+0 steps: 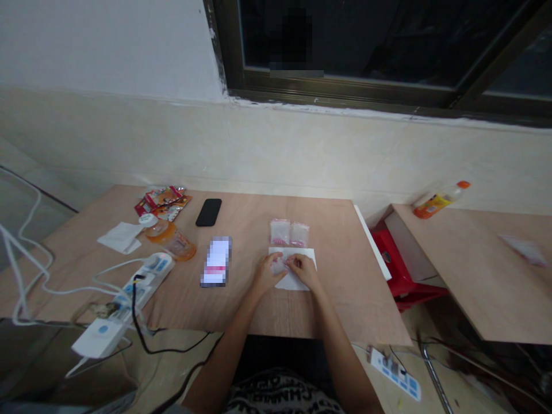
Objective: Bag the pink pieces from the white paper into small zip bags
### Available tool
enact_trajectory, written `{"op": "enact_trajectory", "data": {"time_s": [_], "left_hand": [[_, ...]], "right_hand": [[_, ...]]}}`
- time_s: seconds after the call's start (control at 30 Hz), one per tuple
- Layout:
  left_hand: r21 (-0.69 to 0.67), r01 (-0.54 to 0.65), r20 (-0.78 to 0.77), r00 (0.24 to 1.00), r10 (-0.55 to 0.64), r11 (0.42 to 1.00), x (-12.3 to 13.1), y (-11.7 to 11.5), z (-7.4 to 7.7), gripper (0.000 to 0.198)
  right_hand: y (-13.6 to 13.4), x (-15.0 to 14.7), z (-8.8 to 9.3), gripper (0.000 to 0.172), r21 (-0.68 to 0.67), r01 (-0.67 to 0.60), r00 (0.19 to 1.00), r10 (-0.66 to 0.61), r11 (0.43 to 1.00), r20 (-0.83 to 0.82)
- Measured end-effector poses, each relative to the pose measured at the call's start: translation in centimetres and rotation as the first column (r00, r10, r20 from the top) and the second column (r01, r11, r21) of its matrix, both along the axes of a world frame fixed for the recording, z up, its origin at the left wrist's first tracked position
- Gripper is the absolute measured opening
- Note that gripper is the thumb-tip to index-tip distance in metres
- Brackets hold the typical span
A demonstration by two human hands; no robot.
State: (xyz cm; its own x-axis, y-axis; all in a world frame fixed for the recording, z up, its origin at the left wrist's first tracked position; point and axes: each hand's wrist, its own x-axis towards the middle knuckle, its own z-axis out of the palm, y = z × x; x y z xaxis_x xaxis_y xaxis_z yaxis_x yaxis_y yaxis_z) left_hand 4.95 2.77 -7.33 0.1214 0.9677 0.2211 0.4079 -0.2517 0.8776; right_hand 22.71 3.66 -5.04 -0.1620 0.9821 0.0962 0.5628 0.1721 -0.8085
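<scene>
Above a white sheet of paper [295,282] on the wooden table, my left hand [264,275] holds a small clear plastic bag [278,265] with a bit of pink in it. My right hand [305,270] has its fingers pinched together at the bag's right side. What lies right between those fingertips is too small to make out. Just beyond the paper, two similar clear bags lie side by side: a left bag [280,231] and a right bag [299,234], both with pink along the bottom.
Left of my hands lie a lit phone [217,261], a dark phone [209,213], an orange drink bottle [170,238], snack packets [164,202] and a tissue [123,237]. A cabled power strip [125,305] overhangs the front edge. Across a gap with a red stool [390,259] stands another table [487,270].
</scene>
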Motion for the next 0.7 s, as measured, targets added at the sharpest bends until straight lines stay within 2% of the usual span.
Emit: {"op": "enact_trajectory", "data": {"time_s": [0.13, 0.37, 0.57, 0.7], "left_hand": [[-0.002, -0.007, 0.014, 1.000, 0.007, 1.000, 0.1, -0.1, 0.2, 0.053], [0.035, 0.000, -0.014, 1.000, 0.001, 0.999, 0.1, 0.1, 0.0, 0.051], [0.029, -0.003, -0.028, 1.000, 0.004, 1.000, 0.0, 0.1, -0.7, 0.052], [0.004, -0.009, -0.033, 0.999, 0.009, 1.000, 0.0, 0.1, -0.5, 0.053]], "right_hand": [[0.0, -0.2, 0.0, 0.027, -0.007, -0.026, 0.999, 0.026, 1.000, -0.030], [-0.3, 1.1, -0.8, 0.025, -0.023, 0.053, 0.995, -0.055, 0.998, -0.078], [-0.7, 2.2, -0.7, 0.018, -0.016, 0.099, 0.995, -0.099, 0.995, 0.005], [-0.7, 2.1, -0.5, 0.018, -0.029, 0.092, 0.993, -0.090, 0.995, 0.077]]}}
